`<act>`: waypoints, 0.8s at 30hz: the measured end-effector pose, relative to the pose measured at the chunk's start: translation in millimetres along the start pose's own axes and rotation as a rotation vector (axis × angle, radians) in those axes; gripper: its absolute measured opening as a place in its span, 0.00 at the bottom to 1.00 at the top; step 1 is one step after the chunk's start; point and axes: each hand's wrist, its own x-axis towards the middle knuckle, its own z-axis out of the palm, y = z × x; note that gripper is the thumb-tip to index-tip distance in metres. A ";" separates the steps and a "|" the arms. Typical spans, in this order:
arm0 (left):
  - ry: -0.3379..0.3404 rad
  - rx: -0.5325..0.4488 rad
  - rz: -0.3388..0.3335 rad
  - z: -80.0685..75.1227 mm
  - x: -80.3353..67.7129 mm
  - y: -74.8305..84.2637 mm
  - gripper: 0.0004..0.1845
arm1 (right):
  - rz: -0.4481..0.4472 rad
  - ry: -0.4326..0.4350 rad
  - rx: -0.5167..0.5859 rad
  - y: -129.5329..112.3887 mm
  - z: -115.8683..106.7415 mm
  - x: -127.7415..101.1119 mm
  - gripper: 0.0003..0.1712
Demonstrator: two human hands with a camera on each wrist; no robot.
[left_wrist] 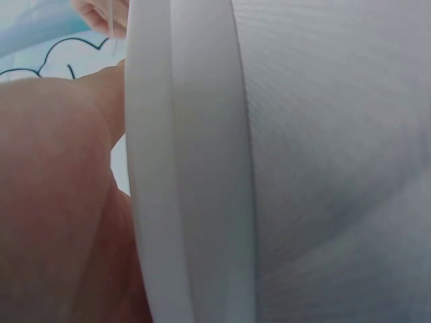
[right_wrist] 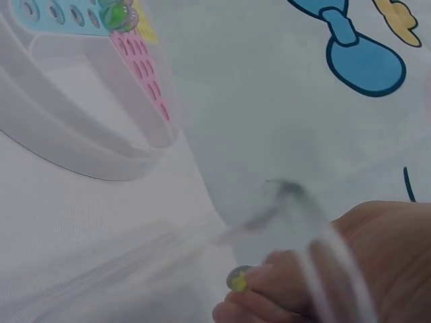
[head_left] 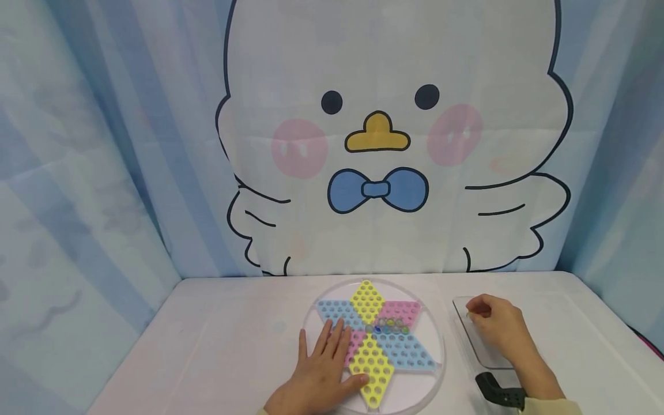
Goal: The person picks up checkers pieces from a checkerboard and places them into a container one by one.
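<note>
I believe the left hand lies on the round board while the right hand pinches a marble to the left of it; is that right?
Not quite: the right hand pinches the marble to the right of the board, at the clear container, as the head view shows. The left hand does lie on the board.

A pale, faintly pinkish-white table (head_left: 223, 328) with rounded far corners spreads across the near half of the scene. Lying flat on it, around the middle, is a round white Chinese checkers board (head_left: 370, 362) with a six-pointed star of yellow, blue and pink holed sections. Just beside it, to the right, sits a clear rectangular plastic container (head_left: 490, 353).
</note>
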 end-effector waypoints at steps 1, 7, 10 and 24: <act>0.002 0.004 0.002 -0.2 0.0 0.0 0.53 | 0.000 -0.005 0.000 0.4 0.2 0.2 0.08; 0.009 0.006 0.013 -0.2 -0.3 -0.8 0.53 | -0.024 -0.014 -0.003 3.4 0.4 -0.8 0.07; 0.013 0.012 0.011 -0.4 -0.7 -0.7 0.53 | -0.038 -0.010 -0.011 4.4 1.0 -0.8 0.07; -0.024 0.014 -0.015 -2.1 0.8 1.0 0.53 | -0.028 0.003 -0.025 0.5 -1.7 0.6 0.06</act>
